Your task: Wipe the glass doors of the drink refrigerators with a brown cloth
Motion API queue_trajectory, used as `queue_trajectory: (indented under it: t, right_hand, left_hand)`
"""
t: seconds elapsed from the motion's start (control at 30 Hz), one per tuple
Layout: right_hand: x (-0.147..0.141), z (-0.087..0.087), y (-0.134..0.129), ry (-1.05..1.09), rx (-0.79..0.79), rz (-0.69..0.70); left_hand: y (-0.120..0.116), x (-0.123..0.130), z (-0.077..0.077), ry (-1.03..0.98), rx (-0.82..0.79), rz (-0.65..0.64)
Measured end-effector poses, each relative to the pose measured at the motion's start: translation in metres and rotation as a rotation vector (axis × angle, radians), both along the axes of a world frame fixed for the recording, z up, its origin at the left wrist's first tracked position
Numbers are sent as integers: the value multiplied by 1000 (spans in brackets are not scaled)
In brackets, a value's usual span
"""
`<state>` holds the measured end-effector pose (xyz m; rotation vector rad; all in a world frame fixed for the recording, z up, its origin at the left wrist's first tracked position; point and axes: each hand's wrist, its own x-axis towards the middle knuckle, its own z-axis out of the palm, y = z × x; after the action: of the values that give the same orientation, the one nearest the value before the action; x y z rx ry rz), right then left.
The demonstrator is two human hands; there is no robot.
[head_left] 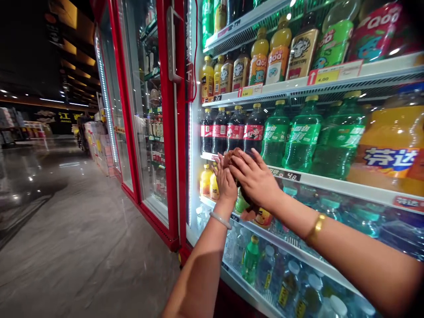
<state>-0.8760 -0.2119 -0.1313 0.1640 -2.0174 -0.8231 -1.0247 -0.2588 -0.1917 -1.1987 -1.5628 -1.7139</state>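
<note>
A crumpled brown cloth [251, 208] hangs from between my two hands, in front of the shelves of an upright drinks cooler. My left hand [226, 181], with a pale bangle at the wrist, is pressed against the cloth's left side. From the right, my right hand [256, 179] lies over the cloth with its fingers bent; a gold bracelet is on that wrist. Behind the hands is a shelf edge [298, 177] with price labels. Dark cola bottles [253, 128] and green bottles [303, 137] stand just above it.
A red door frame [180, 132] with a grey handle [172, 44] stands left of the shelves. More glass-door coolers run further left. Orange bottles [394, 141] are at the right, and clear bottles [266, 267] stand low down. Grey floor [99, 247] spreads at the left.
</note>
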Motion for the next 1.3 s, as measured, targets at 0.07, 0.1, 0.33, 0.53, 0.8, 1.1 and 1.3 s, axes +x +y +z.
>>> queue_trajectory:
  t: [0.07, 0.1, 0.33, 0.53, 0.8, 1.1, 1.3]
  right_hand:
    - [27, -7, 5, 8, 24, -31]
    - [39, -8, 7, 27, 20, -54]
    - [40, -27, 6, 125, -2, -87]
    - [99, -39, 14, 48, -78, -140]
    - [107, -50, 18, 175, -47, -173]
    - [126, -30, 21, 363, -159, -157]
    - [139, -57, 18, 243, -152, -206]
  left_hand:
    - [0, 16, -12, 20, -23, -15]
    - [0, 23, -16, 27, -36, -24]
    - [5, 43, -23, -33, -4, -88]
    - [3, 69, -21, 117, -93, -40]
    - [11, 100, -13, 198, -78, -1]
    - [17, 112, -18, 240, -96, 6]
    - [21, 121, -19, 315, -128, 61]
